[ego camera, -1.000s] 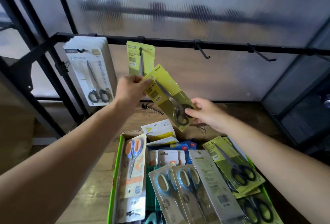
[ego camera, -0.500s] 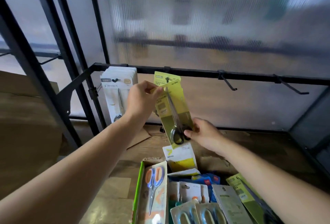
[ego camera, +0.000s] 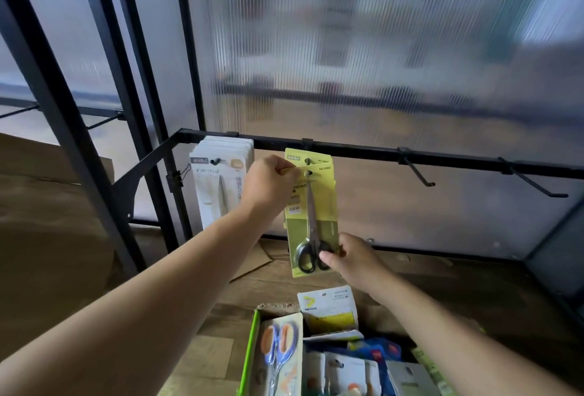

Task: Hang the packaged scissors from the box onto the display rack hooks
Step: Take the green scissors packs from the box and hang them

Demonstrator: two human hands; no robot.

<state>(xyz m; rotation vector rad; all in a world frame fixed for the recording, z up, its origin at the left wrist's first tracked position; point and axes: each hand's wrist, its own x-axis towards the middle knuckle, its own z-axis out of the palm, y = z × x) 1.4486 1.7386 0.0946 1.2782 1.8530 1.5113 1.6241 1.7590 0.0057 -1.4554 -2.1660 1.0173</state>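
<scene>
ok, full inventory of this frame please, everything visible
Held scissors pack: one, yellow-green, black handles, at the middle hook.
Hung pack: at least one, yellow-green, behind it on that hook.
White packs: a stack, left hook.
Empty hooks: two, black, rail's right part.
Rail: one, black, across the rack.
Box: one, green edge, bottom centre, holding mixed packs.
Orange-blue scissors pack: one, box's left side.
Cardboard: brown, far left.
Left hand: pinches held pack's top.
Right hand: grips its bottom.
</scene>
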